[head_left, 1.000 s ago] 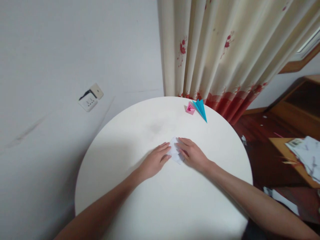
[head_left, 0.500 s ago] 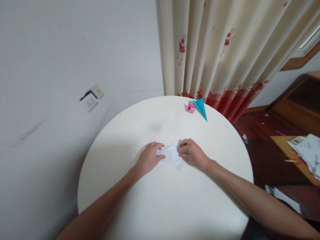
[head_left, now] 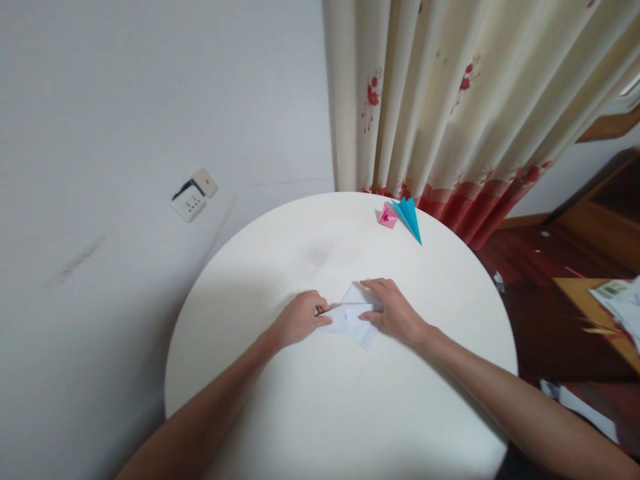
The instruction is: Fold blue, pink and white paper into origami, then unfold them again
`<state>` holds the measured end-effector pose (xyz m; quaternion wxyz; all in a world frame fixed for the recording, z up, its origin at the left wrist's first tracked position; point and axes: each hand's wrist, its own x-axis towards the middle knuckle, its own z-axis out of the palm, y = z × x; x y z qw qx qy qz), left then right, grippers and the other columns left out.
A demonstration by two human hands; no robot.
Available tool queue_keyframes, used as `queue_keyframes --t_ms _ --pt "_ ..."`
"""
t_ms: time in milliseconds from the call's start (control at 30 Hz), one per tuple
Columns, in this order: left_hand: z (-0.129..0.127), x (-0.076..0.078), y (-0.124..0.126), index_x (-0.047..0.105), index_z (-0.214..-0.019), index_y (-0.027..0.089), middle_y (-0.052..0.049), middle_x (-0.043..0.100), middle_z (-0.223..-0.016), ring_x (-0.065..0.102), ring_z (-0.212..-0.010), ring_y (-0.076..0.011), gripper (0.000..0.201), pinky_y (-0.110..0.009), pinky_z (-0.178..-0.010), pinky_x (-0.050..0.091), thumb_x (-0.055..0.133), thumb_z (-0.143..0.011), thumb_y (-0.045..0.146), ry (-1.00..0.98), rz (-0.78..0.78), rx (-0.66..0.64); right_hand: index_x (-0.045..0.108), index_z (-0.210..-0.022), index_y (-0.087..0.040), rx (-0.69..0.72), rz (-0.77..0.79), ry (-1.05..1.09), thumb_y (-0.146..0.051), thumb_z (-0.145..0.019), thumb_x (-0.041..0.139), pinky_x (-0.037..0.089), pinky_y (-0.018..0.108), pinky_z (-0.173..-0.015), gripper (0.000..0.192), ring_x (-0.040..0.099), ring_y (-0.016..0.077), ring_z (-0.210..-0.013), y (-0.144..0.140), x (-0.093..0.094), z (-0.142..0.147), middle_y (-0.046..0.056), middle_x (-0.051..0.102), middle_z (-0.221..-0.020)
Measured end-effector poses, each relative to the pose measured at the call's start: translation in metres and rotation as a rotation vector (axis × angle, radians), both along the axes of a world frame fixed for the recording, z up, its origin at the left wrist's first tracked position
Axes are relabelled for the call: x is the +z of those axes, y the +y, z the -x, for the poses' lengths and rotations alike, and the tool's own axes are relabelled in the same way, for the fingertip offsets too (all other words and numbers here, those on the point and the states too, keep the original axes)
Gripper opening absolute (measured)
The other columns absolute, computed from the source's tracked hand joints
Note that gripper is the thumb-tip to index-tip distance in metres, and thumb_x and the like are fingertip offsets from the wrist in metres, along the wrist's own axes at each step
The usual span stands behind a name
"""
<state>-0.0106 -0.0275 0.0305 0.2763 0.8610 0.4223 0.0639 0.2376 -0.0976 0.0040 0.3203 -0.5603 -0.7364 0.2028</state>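
Note:
A folded piece of white paper [head_left: 353,315] lies on the round white table [head_left: 310,413], with creased flaps and pointed corners at top and bottom. My left hand [head_left: 301,318] pinches its left end between thumb and curled fingers. At the right end, my right hand [head_left: 393,310] grips the paper, thumb on the near side and fingers on the far side. Both hands cover the ends of the paper, so its full outline is hidden.
Near the table's far edge sit a pink folded paper piece [head_left: 387,216] and a blue paper plane [head_left: 409,219]. A curtain [head_left: 425,120] hangs behind. The wall with a socket [head_left: 190,202] stands left. Papers [head_left: 620,303] lie on a wooden surface at right.
The right-hand fingers have spread further over the paper, and a flap along its upper side now shows a straight fold. The left fingers have curled in more. The whole view has shifted slightly.

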Motion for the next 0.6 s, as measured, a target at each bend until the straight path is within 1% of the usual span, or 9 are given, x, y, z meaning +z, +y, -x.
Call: queue_keyframes --t_ms 67,167,267,367,433,500,600 --pt "-0.001 0.001 -0.001 0.066 -0.071 0.019 0.0 0.064 -0.079 0.06 -0.077 -0.0173 0.009 -0.027 -0.071 0.041 0.068 -0.076 0.025 -0.055 -0.001 0.011 0.056 -0.135 -0.018 -0.005 0.017 0.033 -0.027 -0.075 0.083 0.046 0.046 -0.1 0.066 0.055 0.0289 -0.112 0.002 -0.002 -0.002 0.013 0.063 -0.125" --pt "-0.002 0.005 -0.002 0.067 -0.076 0.019 0.0 0.066 -0.078 0.061 -0.076 -0.0169 0.009 -0.026 -0.07 0.042 0.064 -0.081 0.026 -0.142 0.047 0.039 0.057 -0.134 -0.018 -0.061 0.054 0.113 -0.028 -0.073 0.084 0.046 0.046 -0.098 0.067 0.057 0.0297 -0.111 0.005 -0.008 -0.005 0.013 0.065 -0.123" --pt "-0.002 0.01 -0.003 0.067 -0.078 0.018 0.001 0.069 -0.077 0.063 -0.075 -0.0162 0.01 -0.025 -0.07 0.043 0.063 -0.082 0.027 -0.234 0.092 0.078 0.058 -0.133 -0.017 -0.129 0.122 0.242 -0.032 -0.078 0.08 0.048 0.044 -0.096 0.062 0.061 0.028 -0.107 0.007 -0.014 -0.006 0.013 0.067 -0.12" --pt "-0.003 0.013 -0.004 0.066 -0.076 0.019 0.002 0.07 -0.077 0.065 -0.076 -0.0161 0.008 -0.024 -0.071 0.045 0.067 -0.08 0.026 -0.304 0.06 0.112 0.06 -0.132 -0.016 -0.151 0.184 0.353 -0.04 -0.084 0.072 0.051 0.041 -0.089 0.055 0.063 0.025 -0.096 0.009 -0.014 -0.007 0.012 0.069 -0.112" --pt "-0.004 0.014 -0.004 0.066 -0.077 0.019 0.002 0.071 -0.078 0.066 -0.076 -0.0161 0.007 -0.024 -0.07 0.046 0.069 -0.079 0.025 -0.346 0.045 0.144 0.061 -0.13 -0.014 -0.159 0.2 0.393 -0.044 -0.083 0.071 0.051 0.04 -0.084 0.057 0.063 0.0239 -0.09 0.01 -0.012 -0.008 0.011 0.069 -0.108" --pt "-0.005 0.016 -0.004 0.067 -0.085 0.019 0.002 0.073 -0.078 0.068 -0.076 -0.0164 0.009 -0.023 -0.069 0.048 0.07 -0.078 0.025 -0.397 0.066 0.18 0.061 -0.128 -0.013 -0.145 0.206 0.453 -0.046 -0.081 0.072 0.051 0.039 -0.083 0.058 0.063 0.0239 -0.091 0.01 -0.009 -0.008 0.011 0.07 -0.108" --pt "-0.005 0.02 -0.005 0.069 -0.102 0.02 0.003 0.075 -0.078 0.071 -0.074 -0.0167 0.024 -0.023 -0.069 0.052 0.071 -0.078 0.025 -0.426 0.079 0.193 0.063 -0.125 -0.014 -0.021 0.247 0.576 -0.047 -0.082 0.071 0.052 0.035 -0.079 0.054 0.064 0.0238 -0.092 0.01 -0.002 -0.008 0.009 0.071 -0.108"
